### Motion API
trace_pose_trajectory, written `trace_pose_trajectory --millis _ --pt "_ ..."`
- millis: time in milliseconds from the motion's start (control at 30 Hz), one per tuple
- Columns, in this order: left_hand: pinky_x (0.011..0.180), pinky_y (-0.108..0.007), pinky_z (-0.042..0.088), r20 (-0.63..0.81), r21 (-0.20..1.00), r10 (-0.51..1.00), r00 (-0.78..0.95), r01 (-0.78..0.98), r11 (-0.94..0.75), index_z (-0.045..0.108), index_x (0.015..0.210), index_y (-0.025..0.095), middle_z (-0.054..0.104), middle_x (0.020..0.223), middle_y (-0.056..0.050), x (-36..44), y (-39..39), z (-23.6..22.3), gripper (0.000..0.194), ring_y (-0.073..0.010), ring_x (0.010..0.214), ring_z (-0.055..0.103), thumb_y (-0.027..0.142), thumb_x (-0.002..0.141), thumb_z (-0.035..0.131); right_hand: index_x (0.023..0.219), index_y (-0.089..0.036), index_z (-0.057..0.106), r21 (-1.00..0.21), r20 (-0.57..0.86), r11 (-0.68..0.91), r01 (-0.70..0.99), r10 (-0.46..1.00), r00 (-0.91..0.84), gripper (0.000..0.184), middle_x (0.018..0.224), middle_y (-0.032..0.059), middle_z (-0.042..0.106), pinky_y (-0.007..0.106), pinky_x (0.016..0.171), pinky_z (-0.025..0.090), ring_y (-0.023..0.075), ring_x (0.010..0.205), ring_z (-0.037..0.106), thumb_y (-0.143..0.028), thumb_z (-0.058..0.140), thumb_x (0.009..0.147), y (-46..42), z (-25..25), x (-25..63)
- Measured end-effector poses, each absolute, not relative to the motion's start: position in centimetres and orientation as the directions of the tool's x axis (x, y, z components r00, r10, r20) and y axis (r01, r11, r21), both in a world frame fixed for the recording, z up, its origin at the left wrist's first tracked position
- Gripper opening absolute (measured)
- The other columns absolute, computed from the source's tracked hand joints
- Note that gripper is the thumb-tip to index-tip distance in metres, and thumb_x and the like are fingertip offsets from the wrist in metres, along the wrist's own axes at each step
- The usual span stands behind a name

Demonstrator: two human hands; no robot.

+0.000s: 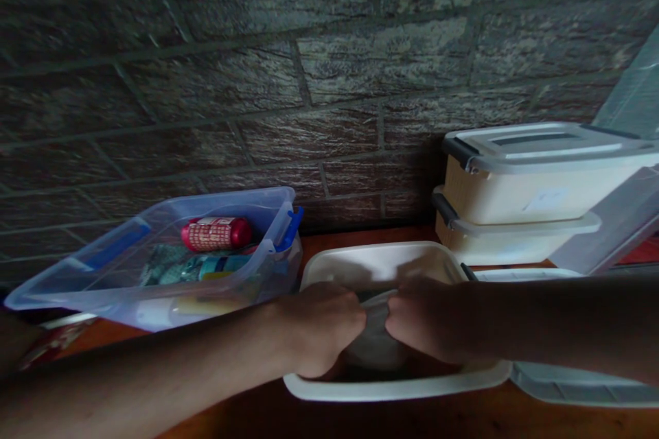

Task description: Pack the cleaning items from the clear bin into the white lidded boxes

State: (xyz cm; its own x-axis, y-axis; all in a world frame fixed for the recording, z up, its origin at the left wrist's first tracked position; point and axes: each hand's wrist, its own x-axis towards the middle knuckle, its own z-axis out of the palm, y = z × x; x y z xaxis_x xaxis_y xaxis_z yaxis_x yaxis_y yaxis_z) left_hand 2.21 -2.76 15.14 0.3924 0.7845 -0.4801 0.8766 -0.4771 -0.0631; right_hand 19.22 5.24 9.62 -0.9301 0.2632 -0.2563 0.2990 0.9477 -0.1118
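Observation:
Both of my hands reach into a cream-white storage box (384,392) without its lid on, in the lower middle of the head view. Inside it, my left hand (329,326) is closed with the knuckles up, gripping one side of what looks like a pale plastic bag (378,336). My right hand (425,315) is closed on the other side of the same bag, a short gap from the left. The fingertips of both hands are hidden, and shadow covers the bottom of the box.
On the left stands a clear plastic bin (169,209) with blue latches, holding a red bottle (217,234) and several packages. Two lidded cream boxes (515,192) are stacked at right. A pale lid (592,384) lies beneath my right forearm. A brick-patterned wall (340,68) rises behind.

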Motion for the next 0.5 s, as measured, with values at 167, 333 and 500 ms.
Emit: trace_pose_trajectory --millis 167,333,500 --pt "0.053 -0.032 0.044 -0.485 -0.126 0.782 0.391 0.854 -0.505 0.079 0.074 0.013 0.075 0.072 -0.015 2.6 -2.6 14.3 0.028 -0.0248 0.062 0.067 0.03 0.085 0.06 0.095 -0.015 0.079 -0.089 -0.388 0.949 0.304 0.247 -0.888 0.047 0.084 0.0143 0.076 0.033 0.054 0.045 0.0297 0.073 0.072 -0.057 0.061 0.085 6.0 12.6 18.7" --pt "0.082 -0.039 0.049 -0.325 -0.072 0.844 0.426 0.879 -0.471 0.076 0.082 0.015 0.076 0.085 -0.01 2.1 -2.2 11.4 0.014 -0.0272 0.088 0.069 0.011 0.075 0.064 0.103 -0.011 0.075 -0.01 -0.16 0.978 0.207 0.203 -0.966 0.034 0.1 0.0162 0.075 0.038 0.076 0.05 0.0314 0.09 0.07 -0.037 0.066 0.082 7.3 9.9 19.1" --pt "0.08 -0.039 0.051 -0.277 -0.068 0.899 0.339 0.926 -0.371 0.073 0.107 0.01 0.075 0.103 -0.018 1.9 -0.9 9.3 0.04 -0.031 0.089 0.072 0.002 0.07 0.064 0.103 -0.006 0.072 0.089 -0.205 0.975 0.205 0.219 -0.954 0.031 0.099 0.0196 0.073 0.04 0.086 0.048 0.0328 0.092 0.068 -0.027 0.066 0.081 7.2 9.0 19.4"
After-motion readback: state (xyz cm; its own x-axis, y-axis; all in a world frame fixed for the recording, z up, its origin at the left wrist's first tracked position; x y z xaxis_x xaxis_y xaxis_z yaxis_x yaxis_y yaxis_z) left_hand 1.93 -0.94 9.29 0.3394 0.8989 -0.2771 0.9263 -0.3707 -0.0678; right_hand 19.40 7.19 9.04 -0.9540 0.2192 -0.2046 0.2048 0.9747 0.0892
